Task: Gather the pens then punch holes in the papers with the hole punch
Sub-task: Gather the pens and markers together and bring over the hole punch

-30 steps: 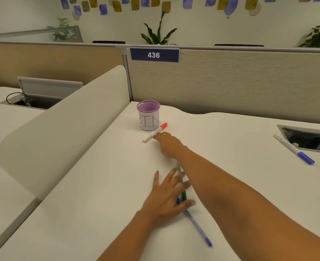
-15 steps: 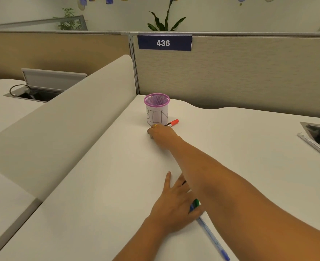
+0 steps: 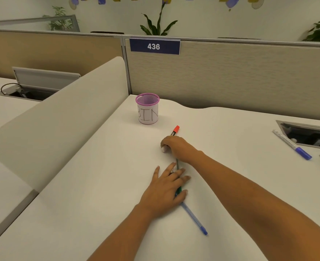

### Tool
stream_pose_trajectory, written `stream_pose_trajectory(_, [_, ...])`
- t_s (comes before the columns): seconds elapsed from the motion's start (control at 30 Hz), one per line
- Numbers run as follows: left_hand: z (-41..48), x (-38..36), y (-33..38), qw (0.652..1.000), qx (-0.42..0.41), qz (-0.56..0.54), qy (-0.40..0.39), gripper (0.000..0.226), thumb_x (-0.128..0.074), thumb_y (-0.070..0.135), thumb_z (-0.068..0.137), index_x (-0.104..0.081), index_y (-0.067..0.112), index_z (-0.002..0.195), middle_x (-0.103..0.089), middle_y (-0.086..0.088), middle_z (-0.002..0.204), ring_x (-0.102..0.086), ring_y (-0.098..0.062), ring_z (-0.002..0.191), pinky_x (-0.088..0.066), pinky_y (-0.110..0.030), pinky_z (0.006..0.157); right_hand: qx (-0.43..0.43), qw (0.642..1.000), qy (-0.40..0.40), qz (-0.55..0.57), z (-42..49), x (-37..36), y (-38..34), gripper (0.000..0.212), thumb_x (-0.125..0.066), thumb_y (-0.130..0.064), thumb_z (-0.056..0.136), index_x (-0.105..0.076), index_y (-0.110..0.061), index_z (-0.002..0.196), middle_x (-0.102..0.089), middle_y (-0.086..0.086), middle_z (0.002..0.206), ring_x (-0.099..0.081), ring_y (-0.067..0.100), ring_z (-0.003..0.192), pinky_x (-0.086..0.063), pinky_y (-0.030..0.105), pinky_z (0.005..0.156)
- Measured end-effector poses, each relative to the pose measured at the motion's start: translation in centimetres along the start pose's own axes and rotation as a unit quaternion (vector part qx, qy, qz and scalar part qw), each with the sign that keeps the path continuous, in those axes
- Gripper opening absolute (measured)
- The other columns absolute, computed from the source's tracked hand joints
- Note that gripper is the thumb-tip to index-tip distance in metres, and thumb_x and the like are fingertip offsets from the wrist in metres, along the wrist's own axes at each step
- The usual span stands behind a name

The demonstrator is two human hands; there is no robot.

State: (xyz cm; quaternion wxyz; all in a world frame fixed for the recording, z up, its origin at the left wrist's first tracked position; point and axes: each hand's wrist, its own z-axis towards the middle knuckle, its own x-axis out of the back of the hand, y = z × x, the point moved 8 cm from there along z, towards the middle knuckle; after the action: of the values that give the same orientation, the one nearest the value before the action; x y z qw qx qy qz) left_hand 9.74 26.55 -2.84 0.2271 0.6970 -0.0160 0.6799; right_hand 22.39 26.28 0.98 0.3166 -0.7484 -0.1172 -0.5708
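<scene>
My right hand (image 3: 176, 146) is shut on a white marker with a red cap (image 3: 175, 130); the cap sticks out beyond my fingers, pointing away, a short way in front of the purple mesh cup (image 3: 147, 108) labelled BIN. My left hand (image 3: 165, 189) lies flat on the desk, fingers spread, pressing down on a green pen (image 3: 178, 187) and a blue pen (image 3: 194, 218) that runs out toward me on the right. Another blue-capped pen (image 3: 291, 144) lies far right. No papers or hole punch are in view.
The white desk (image 3: 91, 185) is bounded by a curved white divider (image 3: 61, 113) on the left and a beige partition (image 3: 230, 76) with a "436" sign behind. An open cable hatch (image 3: 309, 135) is set in the desk at the right edge.
My right hand closed on the red-capped marker by the cup and has drawn it back toward me, away from the cup. My left hand has stayed on the pens.
</scene>
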Motion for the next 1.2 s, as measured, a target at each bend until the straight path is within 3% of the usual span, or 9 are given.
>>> stream_pose_trajectory(0.2, [-1.1, 0.2, -0.2, 1.0, -0.003, 0.021, -0.007, 0.047, -0.028, 0.042, 0.097, -0.027, 0.035, 0.143, -0.018, 0.019, 0.154, 0.004, -0.006, 0.145, 0.0, -0.043, 0.117, -0.003, 0.996, 0.058, 0.067, -6.3, 0.3, 2.5, 0.024, -0.042, 0.001, 0.089, -0.063, -0.002, 0.101, -0.068, 0.01, 0.103, -0.061, 0.024, 0.095, -0.043, 0.025, 0.083])
stream_pose_trajectory(0.43, [-3.8, 1.0, -1.1, 0.998, -0.02, 0.056, -0.012, 0.046, -0.026, 0.04, 0.098, -0.023, 0.038, 0.144, -0.019, 0.024, 0.152, -0.002, -0.003, 0.145, 0.0, -0.034, 0.117, -0.035, 0.987, 0.091, 0.131, -10.0, -1.5, 3.6, 0.027, -0.04, 0.008, 0.084, -0.061, -0.009, 0.092, -0.06, 0.004, 0.088, -0.048, 0.016, 0.081, -0.038, 0.026, 0.076])
stream_pose_trajectory(0.6, [-5.7, 1.4, -2.1, 0.999, -0.018, 0.049, -0.015, 0.045, -0.026, 0.038, 0.099, -0.024, 0.038, 0.144, -0.019, 0.026, 0.152, -0.005, 0.0, 0.143, -0.002, -0.032, 0.116, -0.044, 0.986, 0.13, 0.096, -11.5, -1.7, 3.0, 0.027, -0.041, 0.013, 0.076, -0.06, -0.002, 0.087, -0.056, -0.002, 0.077, -0.048, 0.016, 0.074, -0.033, 0.01, 0.061])
stream_pose_trajectory(0.7, [-6.6, 1.6, -3.4, 0.999, 0.012, 0.033, -0.003, 0.045, -0.027, 0.04, 0.098, -0.026, 0.038, 0.143, -0.019, 0.024, 0.152, -0.011, 0.002, 0.141, -0.005, -0.028, 0.115, -0.06, 0.981, 0.141, 0.123, -12.4, -1.8, 3.4, 0.026, -0.038, 0.015, 0.081, -0.054, -0.005, 0.078, -0.054, 0.004, 0.077, -0.046, 0.018, 0.074, -0.036, 0.02, 0.067])
stream_pose_trajectory(0.8, [-7.5, 2.2, -4.6, 0.998, 0.041, 0.034, 0.029, 0.044, -0.029, 0.04, 0.098, -0.03, 0.036, 0.142, -0.023, 0.023, 0.151, -0.016, 0.003, 0.14, -0.009, -0.026, 0.114, -0.057, 0.978, 0.156, 0.123, -13.3, -2.2, 2.8, 0.023, -0.04, 0.011, 0.085, -0.058, -0.002, 0.08, -0.055, 0.006, 0.08, -0.048, 0.02, 0.079, -0.033, 0.019, 0.073])
stream_pose_trajectory(0.9, [-8.1, 3.1, -5.3, 0.993, 0.069, 0.017, 0.091, 0.044, -0.034, 0.036, 0.098, -0.038, 0.028, 0.14, -0.032, 0.017, 0.149, -0.022, 0.0, 0.139, -0.013, -0.022, 0.113, -0.056, 0.973, 0.17, 0.147, -13.9, -3.2, 1.5, 0.022, -0.04, 0.008, 0.085, -0.061, 0.003, 0.086, -0.064, 0.014, 0.097, -0.055, 0.024, 0.106, -0.033, 0.016, 0.083])
stream_pose_trajectory(1.0, [-9.1, 4.6, -6.1, 0.982, 0.109, -0.008, 0.152, 0.04, -0.041, 0.027, 0.096, -0.05, 0.013, 0.133, -0.048, 0.001, 0.141, -0.039, -0.011, 0.134, -0.025, -0.022, 0.111, -0.04, 0.969, 0.167, 0.175, -14.1, -4.6, -1.0, 0.021, -0.041, 0.006, 0.086, -0.062, 0.002, 0.086, -0.064, 0.015, 0.108, -0.048, 0.021, 0.124, -0.031, 0.016, 0.092])
stream_pose_trajectory(1.1, [-10.5, 6.5, -6.7, 0.964, 0.147, 0.017, 0.222, 0.041, -0.04, 0.022, 0.085, -0.069, 0.0, 0.105, -0.069, -0.014, 0.11, -0.065, -0.027, 0.103, -0.052, -0.037, 0.089, -0.003, 0.968, 0.168, 0.185, -13.9, -5.9, -4.2, 0.019, -0.042, 0.004, 0.086, -0.061, 0.003, 0.086, -0.063, 0.018, 0.105, -0.051, 0.025, 0.12, -0.032, 0.016, 0.089])
stream_pose_trajectory(1.2, [-11.5, 7.1, -7.7, 0.946, 0.206, 0.052, 0.245, 0.02, -0.06, 0.007, 0.076, -0.072, -0.003, 0.089, -0.073, -0.016, 0.091, -0.068, -0.033, 0.083, -0.056, -0.039, 0.068, 0.027, 0.965, 0.165, 0.203, -13.8, -7.2, -6.9, 0.018, -0.042, -0.001, 0.089, -0.06, 0.002, 0.087, -0.062, 0.016, 0.106, -0.048, 0.022, 0.123, -0.031, 0.012, 0.088])
